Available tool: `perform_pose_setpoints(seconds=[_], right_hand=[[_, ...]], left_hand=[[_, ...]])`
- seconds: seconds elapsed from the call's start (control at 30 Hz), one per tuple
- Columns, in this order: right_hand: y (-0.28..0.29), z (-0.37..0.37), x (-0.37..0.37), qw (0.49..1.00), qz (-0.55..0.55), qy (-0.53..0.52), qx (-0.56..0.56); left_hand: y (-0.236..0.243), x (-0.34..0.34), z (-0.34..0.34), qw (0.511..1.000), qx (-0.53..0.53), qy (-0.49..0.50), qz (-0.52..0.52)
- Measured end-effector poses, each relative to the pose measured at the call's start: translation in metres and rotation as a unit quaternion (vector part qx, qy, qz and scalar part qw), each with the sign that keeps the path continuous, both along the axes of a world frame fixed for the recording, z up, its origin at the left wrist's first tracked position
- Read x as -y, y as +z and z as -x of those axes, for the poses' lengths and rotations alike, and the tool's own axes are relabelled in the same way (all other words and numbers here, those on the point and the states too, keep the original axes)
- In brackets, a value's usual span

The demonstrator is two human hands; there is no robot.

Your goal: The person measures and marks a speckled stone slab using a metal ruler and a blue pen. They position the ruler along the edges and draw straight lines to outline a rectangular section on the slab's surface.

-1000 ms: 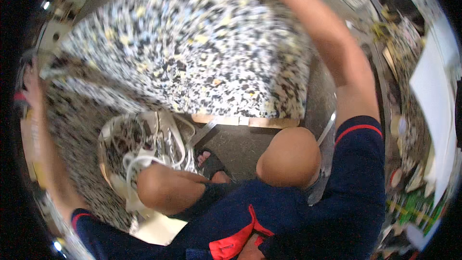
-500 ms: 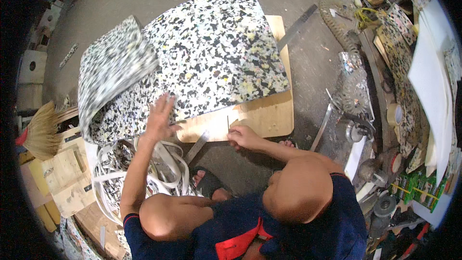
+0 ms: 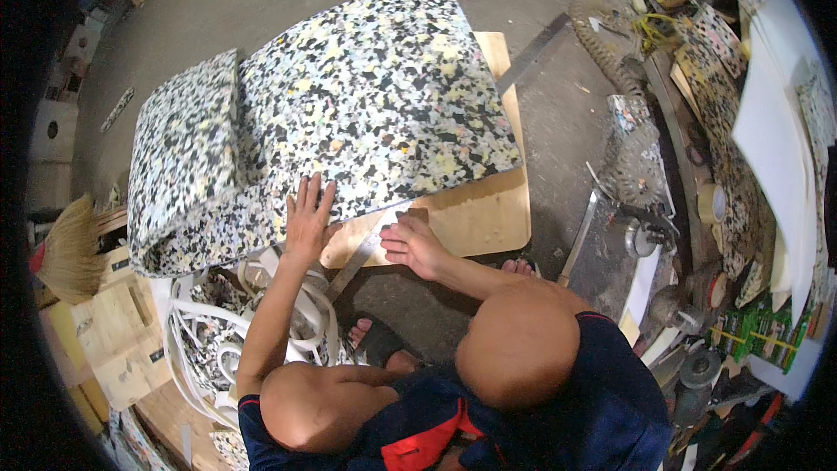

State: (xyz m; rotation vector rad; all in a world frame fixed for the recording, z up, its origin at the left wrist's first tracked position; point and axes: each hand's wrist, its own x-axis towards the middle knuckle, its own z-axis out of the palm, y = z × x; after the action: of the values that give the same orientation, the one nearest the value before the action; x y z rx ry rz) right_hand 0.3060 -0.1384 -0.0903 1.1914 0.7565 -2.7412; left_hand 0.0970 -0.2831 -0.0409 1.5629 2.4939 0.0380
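A large speckled foam sheet [image 3: 375, 96], in black, white and pale yellow, lies over a light wooden board [image 3: 488, 218]. Its left part is folded back on itself as a thick flap [image 3: 183, 135]. My left hand [image 3: 307, 225] rests flat on the sheet's near edge, fingers spread. Just in front of that edge, over the board, is my right hand [image 3: 417, 247], its fingers loosely stretched leftward and apart. Beside its fingertips a metal ruler [image 3: 353, 269] sticks out from under the foam. A small brown patch lies behind the right hand; I cannot make out what it is.
White strips [image 3: 183, 323] lie coiled with foam scraps at the near left, beside a straw broom [image 3: 74, 249]. On the right are a coiled hose [image 3: 641, 166], a roll of tape [image 3: 711, 203], metal tools and white sheets [image 3: 780, 148]. My knees are close to the board.
The folded flap has settled and shifted left. My left hand has moved right along the near edge. My right hand has moved slightly left, and the thin dark piece at its fingers no longer shows.
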Motion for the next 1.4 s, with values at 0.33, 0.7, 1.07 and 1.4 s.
perform_pose_setpoints(seconds=[0.33, 0.7, 1.07, 1.4], right_hand=[[0.001, 0.004, -0.028, 0.750, -0.613, 0.247, 0.019], [-0.070, 0.018, -0.040, 0.625, -0.702, 0.329, 0.095], [0.002, -0.094, -0.075, 0.818, -0.566, -0.028, 0.097], [-0.019, -0.098, -0.132, 0.898, -0.397, -0.172, 0.078]], left_hand=[[0.001, 0.007, 0.005, 0.987, -0.037, -0.007, -0.155], [0.046, 0.016, 0.008, 0.981, 0.000, 0.012, -0.194], [0.009, -0.005, -0.026, 0.992, -0.104, 0.021, -0.069], [-0.002, -0.016, -0.028, 0.992, -0.048, 0.027, -0.117]])
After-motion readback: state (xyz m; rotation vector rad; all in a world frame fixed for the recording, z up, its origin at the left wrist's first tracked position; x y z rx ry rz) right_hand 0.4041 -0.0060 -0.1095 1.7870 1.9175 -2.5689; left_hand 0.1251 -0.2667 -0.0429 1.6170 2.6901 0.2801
